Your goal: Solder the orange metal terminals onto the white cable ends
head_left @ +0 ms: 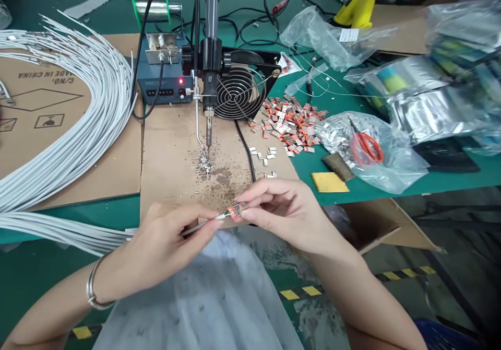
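Pinched between the thumb and fingers of my left hand (178,235) is a white cable (198,226), its stripped end pointing right. My right hand (279,211) grips a small orange and silver USB connector (237,210) by its right side. Thin coloured wires at the cable's tip meet the connector; whether they are joined to it I cannot tell. Both hands are held close together over the near edge of the cardboard. Beyond them, a soldering iron (209,130) hangs upright in a stand, tip down above scattered solder bits (205,164).
Bundled white cables (97,125) lie left. A solder feeder box (164,81), solder spool (151,9) and fan (235,94) stand behind. Right are piled orange connectors (291,123), loose metal shells (269,156), a yellow sponge (329,182) and red-handled scissors (368,148) on a plastic bag.
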Available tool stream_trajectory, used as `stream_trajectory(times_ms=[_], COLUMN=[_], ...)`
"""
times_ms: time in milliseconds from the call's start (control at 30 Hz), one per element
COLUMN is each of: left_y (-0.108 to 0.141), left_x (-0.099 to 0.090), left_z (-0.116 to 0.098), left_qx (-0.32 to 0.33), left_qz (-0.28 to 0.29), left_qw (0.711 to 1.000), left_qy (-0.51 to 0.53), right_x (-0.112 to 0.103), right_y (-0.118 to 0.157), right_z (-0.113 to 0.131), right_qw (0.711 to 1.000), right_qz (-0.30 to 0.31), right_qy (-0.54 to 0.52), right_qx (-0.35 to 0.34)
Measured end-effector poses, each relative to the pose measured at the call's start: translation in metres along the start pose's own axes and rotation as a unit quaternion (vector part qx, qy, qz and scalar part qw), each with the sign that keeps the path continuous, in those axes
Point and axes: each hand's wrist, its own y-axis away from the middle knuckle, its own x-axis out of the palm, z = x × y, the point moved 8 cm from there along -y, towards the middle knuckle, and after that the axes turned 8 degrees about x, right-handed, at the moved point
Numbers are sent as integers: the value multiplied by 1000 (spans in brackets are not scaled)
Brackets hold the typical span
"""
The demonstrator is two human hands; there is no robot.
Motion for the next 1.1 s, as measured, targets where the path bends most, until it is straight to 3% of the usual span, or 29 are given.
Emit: stream_trajectory(times_ms=[400,833,1100], left_y=[11,18,15], left_x=[-1,1,0], left_z=[-3,0,1], left_qx=[0,5,5], left_qz=[-13,-35,-31], left_qw=[1000,999,999], left_qy=[3,25,28], right_x=[7,16,15], right_y=[4,5,5], right_z=[-14,-17,-14], right_qw=[999,995,996], right_qz=[4,45,31], right_qy=[-51,-89,-77], right_qx=[12,-6,-15])
